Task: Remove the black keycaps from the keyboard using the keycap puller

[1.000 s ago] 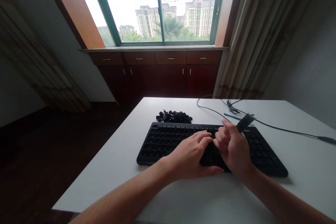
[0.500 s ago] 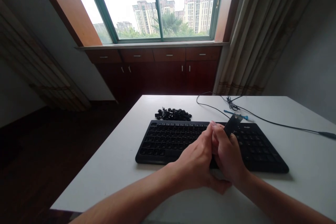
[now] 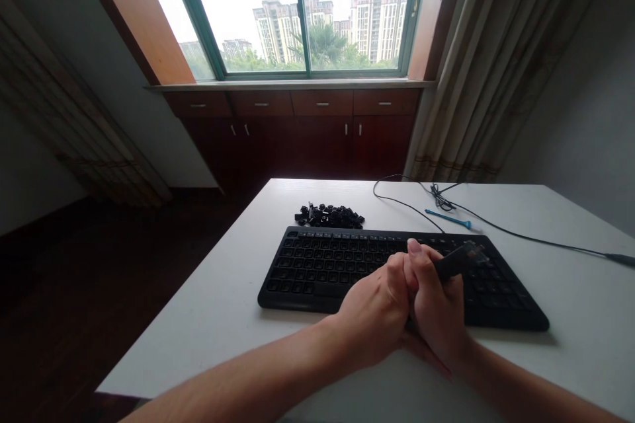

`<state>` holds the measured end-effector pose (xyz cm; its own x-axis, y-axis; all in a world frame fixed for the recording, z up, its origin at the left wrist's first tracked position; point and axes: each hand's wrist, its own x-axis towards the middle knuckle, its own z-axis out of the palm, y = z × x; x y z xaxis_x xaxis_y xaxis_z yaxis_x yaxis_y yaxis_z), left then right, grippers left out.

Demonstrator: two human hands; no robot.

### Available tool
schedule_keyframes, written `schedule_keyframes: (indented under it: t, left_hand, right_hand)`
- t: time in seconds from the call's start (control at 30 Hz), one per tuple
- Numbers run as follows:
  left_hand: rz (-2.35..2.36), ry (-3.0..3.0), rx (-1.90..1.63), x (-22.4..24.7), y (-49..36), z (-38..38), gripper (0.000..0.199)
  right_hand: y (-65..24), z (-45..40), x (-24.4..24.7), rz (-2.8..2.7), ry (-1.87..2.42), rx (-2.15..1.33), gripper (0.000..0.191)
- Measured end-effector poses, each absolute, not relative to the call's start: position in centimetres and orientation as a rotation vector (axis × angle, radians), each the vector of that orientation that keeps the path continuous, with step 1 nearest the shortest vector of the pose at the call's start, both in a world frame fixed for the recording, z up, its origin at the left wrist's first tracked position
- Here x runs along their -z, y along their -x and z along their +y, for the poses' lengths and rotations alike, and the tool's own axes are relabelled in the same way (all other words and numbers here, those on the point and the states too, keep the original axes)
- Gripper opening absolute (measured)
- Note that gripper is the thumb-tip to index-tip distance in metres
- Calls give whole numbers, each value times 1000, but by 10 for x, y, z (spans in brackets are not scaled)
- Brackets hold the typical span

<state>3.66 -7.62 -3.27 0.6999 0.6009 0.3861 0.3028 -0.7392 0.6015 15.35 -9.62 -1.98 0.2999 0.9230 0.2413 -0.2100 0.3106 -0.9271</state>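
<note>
A black keyboard (image 3: 317, 268) lies across the white table (image 3: 223, 317), with bare switch sockets showing where keycaps are off. My right hand (image 3: 439, 310) is closed around a dark, slim tool (image 3: 459, 259) that points up and to the right over the keyboard's right half. My left hand (image 3: 374, 314) presses against the right hand's fingers, just above the keyboard's front edge. What the left fingertips touch is hidden between the two hands.
A pile of loose black keycaps (image 3: 329, 216) sits behind the keyboard. A black cable (image 3: 520, 234) trails across the table's far right, beside a thin blue tool (image 3: 449, 218). Beyond the table are dark wooden cabinets (image 3: 297, 132), a window and a curtain (image 3: 496, 59).
My left hand left the keys and closed in against my right hand. The tool in my right hand dropped lower and tilted flatter over the keyboard.
</note>
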Motion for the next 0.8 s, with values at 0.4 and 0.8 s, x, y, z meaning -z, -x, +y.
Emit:
schedule_keyframes:
  t: [0.4, 0.8]
  left_hand:
    - [778, -2468, -826, 27, -40, -75, 103]
    - [835, -2392, -839, 30, -40, -75, 80]
  right_hand:
    - [-154, -90, 8, -847, 1086, -1007, 51]
    - [-154, -96, 3, -916, 1089, -1041, 50]
